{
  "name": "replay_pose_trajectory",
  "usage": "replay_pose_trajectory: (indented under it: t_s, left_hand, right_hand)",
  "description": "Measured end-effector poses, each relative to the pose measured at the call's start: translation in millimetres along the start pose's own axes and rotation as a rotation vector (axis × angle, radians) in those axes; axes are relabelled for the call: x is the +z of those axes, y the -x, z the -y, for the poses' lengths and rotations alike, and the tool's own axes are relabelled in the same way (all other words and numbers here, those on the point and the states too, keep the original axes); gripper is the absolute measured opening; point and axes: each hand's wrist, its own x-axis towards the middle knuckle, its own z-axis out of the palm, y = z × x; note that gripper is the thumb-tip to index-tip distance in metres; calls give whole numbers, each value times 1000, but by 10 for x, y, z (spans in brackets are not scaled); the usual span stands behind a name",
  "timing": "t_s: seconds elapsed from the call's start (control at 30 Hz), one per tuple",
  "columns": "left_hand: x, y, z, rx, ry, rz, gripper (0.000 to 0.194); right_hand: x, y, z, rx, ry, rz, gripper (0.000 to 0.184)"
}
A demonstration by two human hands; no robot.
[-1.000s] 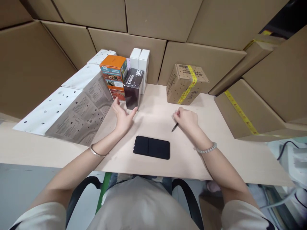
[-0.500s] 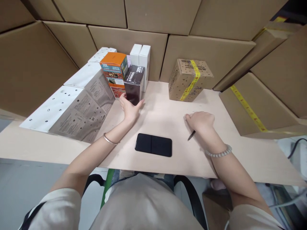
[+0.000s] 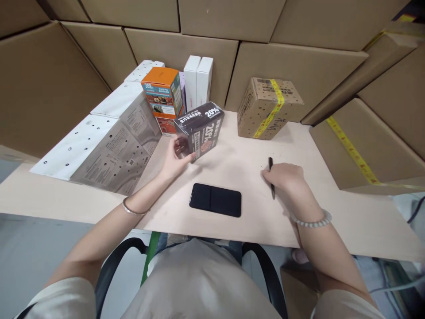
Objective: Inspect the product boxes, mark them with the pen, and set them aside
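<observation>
My left hand (image 3: pixel 177 155) is closed around the near lower end of a dark brown printed box (image 3: pixel 202 130), which is turned at an angle and shows "20%" on its top and side. My right hand (image 3: pixel 285 177) rests low over the table at the right, its fingers closed on a slim black pen (image 3: pixel 271 170). Most of those fingers are hidden under the hand. Between my forearms a black phone (image 3: pixel 215 200) lies flat. Just behind the dark box stand an orange printed box (image 3: pixel 162 97) and two slim white boxes (image 3: pixel 198 82).
White boxes with dark spots (image 3: pixel 99 133) line the left side of the table (image 3: pixel 242 173). A small taped carton (image 3: pixel 268 108) stands at the back right, and a larger taped carton (image 3: pixel 358 150) at the right edge. Big cardboard boxes (image 3: pixel 186 44) wall in the back.
My left hand has pulled the dark box nearer and swung it round, so its printed side now shows. The pen in my right hand has turned more upright in view.
</observation>
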Motion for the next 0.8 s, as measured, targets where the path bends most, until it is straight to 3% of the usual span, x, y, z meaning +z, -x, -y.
replay_pose_trajectory:
  t_s: [0.1, 0.23, 0.33, 0.43, 0.5, 0.57, 0.7, 0.8]
  left_hand:
    - [8, 14, -80, -47, 42, 31, 79]
    - [39, 12, -149, -138, 165, 3, 68]
    - [40, 34, -199, -290, 261, -14, 56]
    - [56, 64, -248, -425, 364, -7, 55]
    - [80, 92, -288, -439, 415, 32, 57]
    - [101, 134, -334, -397, 421, 94, 60]
    - [96, 242, -413, -108, 253, 184, 65]
    - [53, 281, -426, 98, 95, 216, 74]
  right_hand:
    - [-61, 87, 222, -1, 69, 97, 34]
    - [-141, 203, 478, -100, 82, 105, 38]
    - [-156, 241, 535, -123, 91, 104, 35]
    - [-151, 246, 507, -76, 13, 9, 38]
    - [-138, 241, 486, -80, -213, -122, 46]
    - [-107, 233, 500, -167, -485, -187, 53]
    - [15, 225, 661, -390, -1042, 8, 63]
    - [94, 241, 781, -420, -1339, 11, 72]
